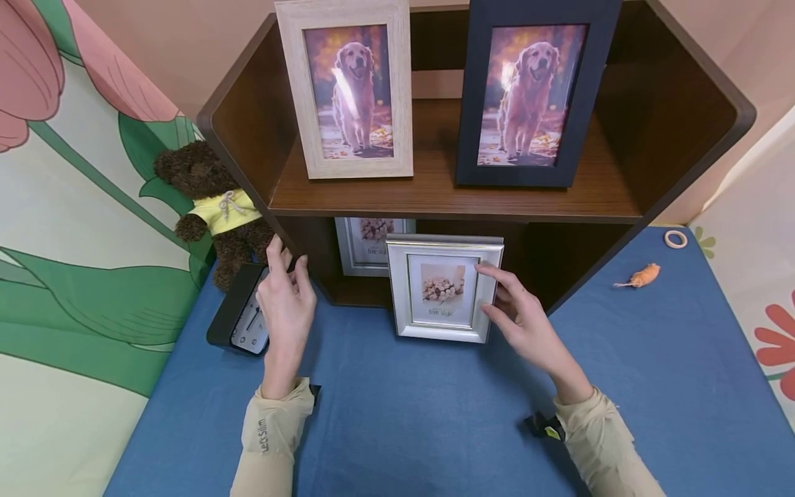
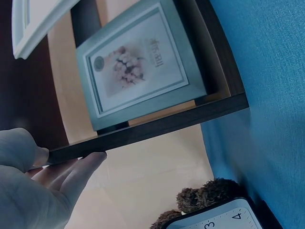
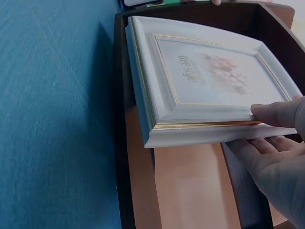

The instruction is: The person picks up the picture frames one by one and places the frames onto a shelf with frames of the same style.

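Note:
My right hand (image 1: 524,321) pinches the right edge of a silver-white picture frame (image 1: 404,297), thumb on its front and fingers behind in the right wrist view. This frame is held at the front of the lower compartment of a dark brown shelf (image 1: 459,200). Behind it and to its left, a grey-green picture frame (image 2: 190,67) stands inside, partly hidden in the head view. My left hand (image 1: 286,304) grips the front edge of the shelf's left side panel (image 2: 176,121), with thumb and fingers on opposite faces.
On the upper shelf stand a cream frame (image 1: 298,90) and a navy frame (image 1: 468,103) with dog photos. A teddy bear (image 1: 232,221) and a black clock (image 1: 239,310) sit left of the shelf. An orange toy mouse (image 1: 646,275) and a ring (image 1: 675,239) lie right on the blue cloth.

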Motion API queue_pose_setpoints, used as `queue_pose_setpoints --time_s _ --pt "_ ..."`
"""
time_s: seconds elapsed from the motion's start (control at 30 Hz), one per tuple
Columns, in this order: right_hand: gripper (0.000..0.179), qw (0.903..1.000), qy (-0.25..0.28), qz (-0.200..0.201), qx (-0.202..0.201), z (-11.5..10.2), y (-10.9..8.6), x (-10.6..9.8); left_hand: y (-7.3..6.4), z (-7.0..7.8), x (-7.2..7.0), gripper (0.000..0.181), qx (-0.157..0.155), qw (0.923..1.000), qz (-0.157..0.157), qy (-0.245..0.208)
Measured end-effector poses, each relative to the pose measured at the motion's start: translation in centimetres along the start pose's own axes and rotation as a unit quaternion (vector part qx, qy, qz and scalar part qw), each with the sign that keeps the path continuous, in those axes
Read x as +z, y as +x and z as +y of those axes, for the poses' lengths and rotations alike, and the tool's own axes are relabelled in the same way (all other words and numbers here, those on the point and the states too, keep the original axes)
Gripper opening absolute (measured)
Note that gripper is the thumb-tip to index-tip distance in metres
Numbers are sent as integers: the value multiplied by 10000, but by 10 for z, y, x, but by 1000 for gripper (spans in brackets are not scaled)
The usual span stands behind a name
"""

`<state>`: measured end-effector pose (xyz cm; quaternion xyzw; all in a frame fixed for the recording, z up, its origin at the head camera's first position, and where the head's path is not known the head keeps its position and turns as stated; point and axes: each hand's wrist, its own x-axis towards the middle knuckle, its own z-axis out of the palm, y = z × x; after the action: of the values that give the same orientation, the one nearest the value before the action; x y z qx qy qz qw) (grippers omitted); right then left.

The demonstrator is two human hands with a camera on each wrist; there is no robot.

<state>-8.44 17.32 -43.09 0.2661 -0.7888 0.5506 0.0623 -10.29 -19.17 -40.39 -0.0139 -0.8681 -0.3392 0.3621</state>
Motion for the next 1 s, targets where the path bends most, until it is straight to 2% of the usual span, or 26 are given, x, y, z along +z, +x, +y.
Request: queue_pose_setpoints --time_s 0.3,1.0 --pt "68 9998 -27 216 -18 4 3 -6 1 1 1 41 29 10000 -35 -71" --pt "70 9968 103 768 219 15 13 -16 0 1 0 40 -56 10000 -4 -41"
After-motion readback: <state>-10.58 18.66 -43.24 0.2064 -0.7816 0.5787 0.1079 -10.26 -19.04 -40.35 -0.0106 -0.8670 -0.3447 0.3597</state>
